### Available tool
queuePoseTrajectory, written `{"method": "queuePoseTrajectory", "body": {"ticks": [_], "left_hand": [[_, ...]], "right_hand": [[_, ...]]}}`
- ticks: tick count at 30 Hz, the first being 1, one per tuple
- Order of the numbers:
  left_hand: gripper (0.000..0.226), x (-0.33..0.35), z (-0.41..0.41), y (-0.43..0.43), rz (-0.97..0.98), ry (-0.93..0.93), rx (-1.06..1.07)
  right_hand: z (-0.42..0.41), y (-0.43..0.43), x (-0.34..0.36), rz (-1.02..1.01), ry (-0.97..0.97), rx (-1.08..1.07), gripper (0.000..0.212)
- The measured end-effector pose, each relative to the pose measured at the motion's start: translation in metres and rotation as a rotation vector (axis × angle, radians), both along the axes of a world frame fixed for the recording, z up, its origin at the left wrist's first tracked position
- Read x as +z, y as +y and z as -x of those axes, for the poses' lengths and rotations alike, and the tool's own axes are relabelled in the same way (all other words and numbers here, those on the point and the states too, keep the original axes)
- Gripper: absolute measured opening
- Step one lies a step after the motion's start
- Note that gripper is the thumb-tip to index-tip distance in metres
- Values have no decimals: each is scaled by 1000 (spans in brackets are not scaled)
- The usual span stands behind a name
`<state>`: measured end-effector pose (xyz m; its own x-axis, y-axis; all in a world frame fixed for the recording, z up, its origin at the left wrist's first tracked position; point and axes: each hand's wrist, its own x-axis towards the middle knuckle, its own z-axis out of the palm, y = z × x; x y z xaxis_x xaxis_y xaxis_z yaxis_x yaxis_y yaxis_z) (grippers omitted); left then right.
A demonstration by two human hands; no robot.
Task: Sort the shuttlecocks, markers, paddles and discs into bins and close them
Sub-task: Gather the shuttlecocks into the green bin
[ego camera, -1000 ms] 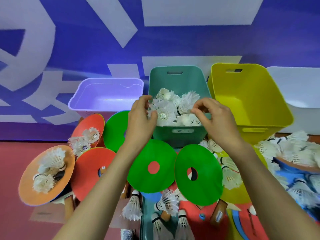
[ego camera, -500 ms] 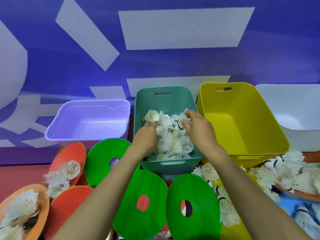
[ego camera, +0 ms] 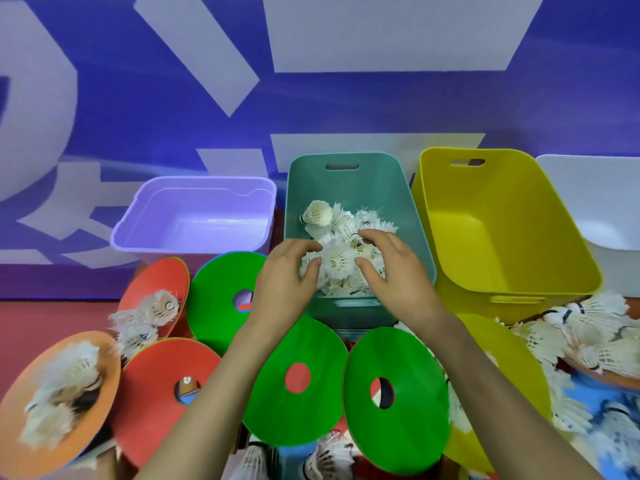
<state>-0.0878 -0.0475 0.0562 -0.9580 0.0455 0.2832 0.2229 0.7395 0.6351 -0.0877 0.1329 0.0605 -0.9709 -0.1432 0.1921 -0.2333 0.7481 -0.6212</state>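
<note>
Shuttlecocks [ego camera: 341, 220] lie heaped in the near half of a teal bin [ego camera: 398, 188], the 2nd from the left in a row of 4 lidless bins set against a blue wall [ego camera: 138, 98] painted with large white shapes. Just right of it stands the yellow bin [ego camera: 502, 209], the biggest in view, with nothing visible inside. A lilac bin [ego camera: 194, 216] sits to the left, and a white bin [ego camera: 595, 202] is cut off by the right edge. In front of the row, flat discs with round center holes overlap: 3 green discs [ego camera: 408, 410], 2 red discs [ego camera: 156, 375], 1 orange disc [ego camera: 107, 372] at far left and 1 yellow disc [ego camera: 502, 375] beside the right forearm. Loose shuttlecocks [ego camera: 588, 327] pile at the right, and others rest on the orange and red discs. Over the teal bin's near rim, the left hand [ego camera: 285, 275] and right hand [ego camera: 398, 271] stay apart, fingers curved down onto the heap, with 1 shuttlecock [ego camera: 334, 263], cork toward the camera, between them. Whether either hand grips anything cannot be told.
</note>
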Motion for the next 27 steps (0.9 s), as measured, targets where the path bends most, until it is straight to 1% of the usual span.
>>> {"method": "queuePoseTrajectory", "body": {"ticks": [5,9,14,17,19,22,25,27], "left_hand": [[17,-4,-55,-13,-77,100,-10],[17,-22,-104,-25,-85,62,-52],[13,-59,-165,-34,-85,-109,-86],[17,-83,-191,-41,-8,-218,-53],[23,-93,-205,-47,97,-278,-3],[37,-99,-224,-55,187,-399,64],[51,-107,-236,-62,213,-465,92],[58,-112,-238,-65,202,-527,98]], "right_hand": [[-42,-21,4,112,65,118,36],[-83,-25,-7,86,73,211,34],[-132,-23,-33,25,45,324,32],[-157,-23,-48,-79,69,398,31],[-174,-24,-59,-129,69,458,32],[-193,-29,-74,-233,25,544,34],[-204,-38,-86,-306,-63,527,40],[-206,-43,-89,-358,-171,507,47]]}}
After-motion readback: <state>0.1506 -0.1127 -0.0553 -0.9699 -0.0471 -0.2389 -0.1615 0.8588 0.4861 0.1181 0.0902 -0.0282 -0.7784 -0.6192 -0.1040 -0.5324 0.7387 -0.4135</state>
